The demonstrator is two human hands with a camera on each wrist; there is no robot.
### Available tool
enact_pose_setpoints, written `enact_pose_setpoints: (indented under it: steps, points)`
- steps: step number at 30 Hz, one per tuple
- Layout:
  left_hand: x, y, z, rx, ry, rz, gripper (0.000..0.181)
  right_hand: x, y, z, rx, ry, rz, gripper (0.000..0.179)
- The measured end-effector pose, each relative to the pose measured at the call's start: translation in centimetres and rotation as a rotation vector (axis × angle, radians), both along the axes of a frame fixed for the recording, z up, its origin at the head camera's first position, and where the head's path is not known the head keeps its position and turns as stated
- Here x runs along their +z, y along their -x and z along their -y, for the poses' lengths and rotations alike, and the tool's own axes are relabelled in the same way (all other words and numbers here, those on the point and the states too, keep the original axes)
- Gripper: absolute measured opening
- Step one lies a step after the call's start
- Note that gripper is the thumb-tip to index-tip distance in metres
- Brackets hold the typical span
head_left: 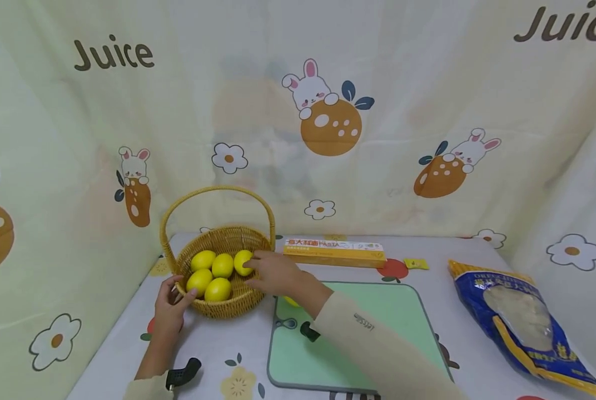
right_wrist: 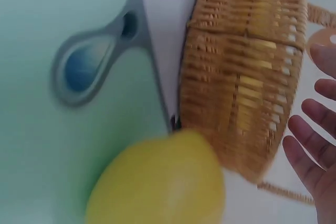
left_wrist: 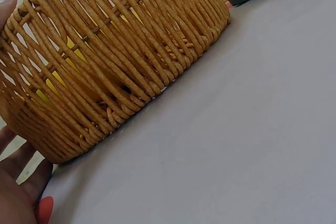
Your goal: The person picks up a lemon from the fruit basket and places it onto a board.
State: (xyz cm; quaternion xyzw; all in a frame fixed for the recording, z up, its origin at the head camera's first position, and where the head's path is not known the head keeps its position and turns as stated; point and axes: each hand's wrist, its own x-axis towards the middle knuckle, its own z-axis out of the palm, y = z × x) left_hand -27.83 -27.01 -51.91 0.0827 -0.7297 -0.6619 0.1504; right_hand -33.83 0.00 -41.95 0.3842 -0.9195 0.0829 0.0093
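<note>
A wicker basket (head_left: 228,308) with an arched handle holds several yellow lemons (head_left: 218,290). My left hand (head_left: 170,305) holds the basket's left side, thumb at the rim; in the left wrist view its fingers (left_wrist: 21,166) lie against the woven wall. Over the basket's right rim reaches my right hand (head_left: 278,272), its fingertips overlapping the rightmost lemon (head_left: 243,262) in the head view. The right wrist view shows that hand's fingers (right_wrist: 310,135) spread and loosely extended. Another lemon (right_wrist: 157,187) lies on the green cutting board (head_left: 393,328), mostly hidden by my right forearm in the head view.
Behind the board lies a long pasta box (head_left: 334,254), with a small yellow packet (head_left: 416,264) to its right. A blue and yellow pasta bag (head_left: 523,322) rests at the far right. Printed cloth hangs behind the table.
</note>
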Motion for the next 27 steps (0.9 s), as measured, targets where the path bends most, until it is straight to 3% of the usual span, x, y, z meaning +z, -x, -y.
enact_pose_setpoints:
  steps: [8, 14, 21, 27]
  points:
    - [0.4, 0.0, 0.3, 0.005, 0.043, -0.015, 0.063, -1.3, 0.9, 4.6, 0.038, 0.039, 0.076, 0.047]
    - [0.3, -0.3, 0.0, -0.002, 0.038, 0.013, 0.065, -2.1, 0.6, 6.7, 0.032, 0.046, 0.173, 0.047]
    - [0.2, -0.3, 0.1, 0.008, 0.020, 0.007, 0.066, -2.0, 0.8, 8.1, 0.075, 0.065, 0.221, 0.045]
    - [0.2, 0.1, -0.2, 0.011, 0.008, 0.005, 0.065, -2.1, 1.6, 8.3, 0.092, 0.046, 0.321, 0.053]
